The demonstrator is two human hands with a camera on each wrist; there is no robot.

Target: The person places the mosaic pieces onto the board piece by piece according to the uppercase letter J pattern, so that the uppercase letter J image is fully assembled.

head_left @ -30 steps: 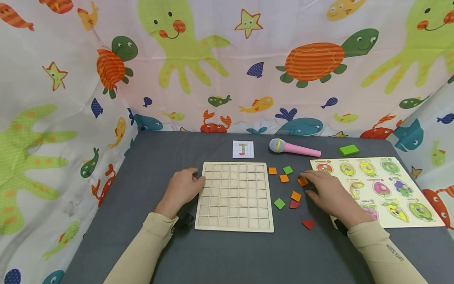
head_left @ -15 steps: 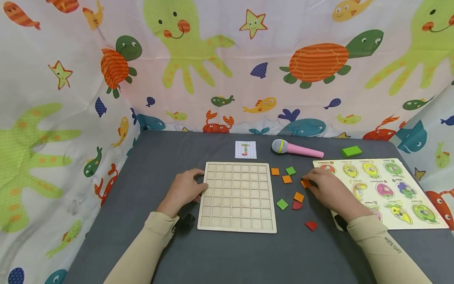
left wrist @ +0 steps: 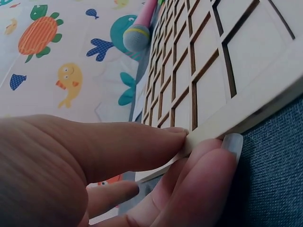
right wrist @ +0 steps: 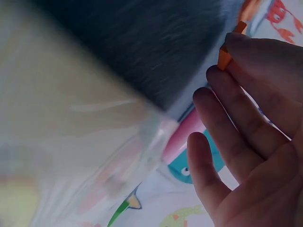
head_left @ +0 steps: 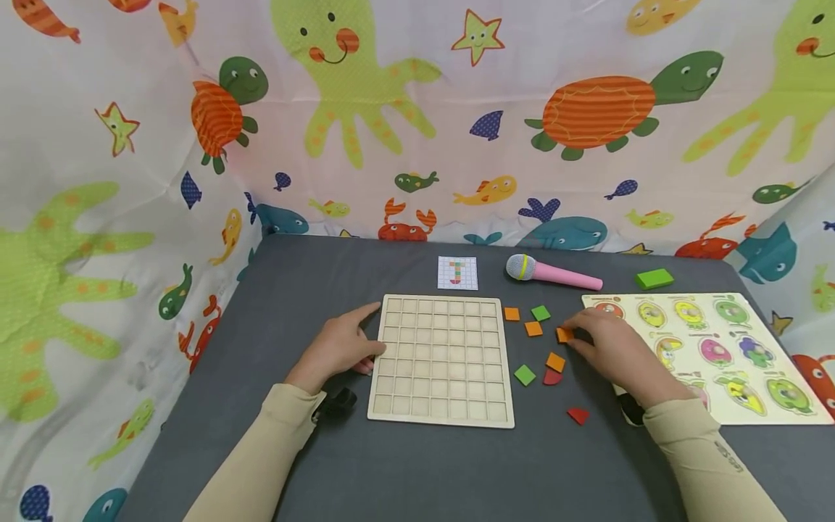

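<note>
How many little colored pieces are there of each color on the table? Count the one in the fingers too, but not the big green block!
Orange pieces: 4, one pinched by the right hand
Green pieces: 2
Red pieces: 2
Total: 8

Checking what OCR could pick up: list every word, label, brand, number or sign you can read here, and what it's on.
"J": a letter shape made of colored blocks, on the small white card.
Right sleeve: a line of dark print, too small to read reliably.
Fruit board: tiny captions by the pictures, too small to read.
No other words or numbers that I can make out.
</note>
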